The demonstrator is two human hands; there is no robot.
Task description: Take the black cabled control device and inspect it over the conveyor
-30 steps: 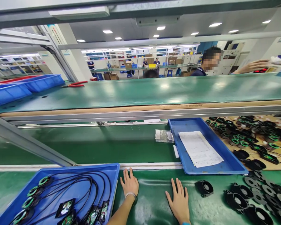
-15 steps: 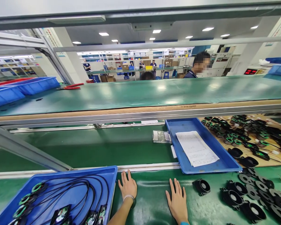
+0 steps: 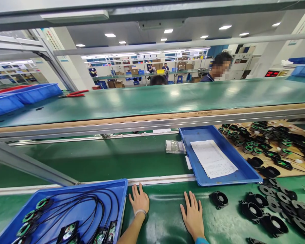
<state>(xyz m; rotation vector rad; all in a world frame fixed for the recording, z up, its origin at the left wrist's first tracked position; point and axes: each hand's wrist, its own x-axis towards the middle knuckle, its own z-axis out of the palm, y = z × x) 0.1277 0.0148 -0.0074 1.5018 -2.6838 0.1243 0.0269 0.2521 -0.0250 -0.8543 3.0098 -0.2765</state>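
Both hands lie flat, fingers spread, holding nothing — left hand (image 3: 140, 201) beside the tray (image 3: 112, 189), right hand (image 3: 193, 217) near a fan (image 3: 219, 199) — on the tabletop (image 3: 165, 217).

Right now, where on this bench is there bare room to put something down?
Free: the green mat between the left hand and right hand, and behind the rail left of the paper tray. Crowded: the fan housings at right.

I see both hands flat on the near table (image 3: 165, 217), the left hand (image 3: 139, 201) just right of a tray (image 3: 91, 189) holding wired parts (image 3: 68, 217). A fan housing (image 3: 219, 199) lies right of the right hand (image 3: 193, 217), with more housings (image 3: 274, 211) farther right. Beyond it, a second tray (image 3: 193, 159) holds a paper sheet (image 3: 213, 158).
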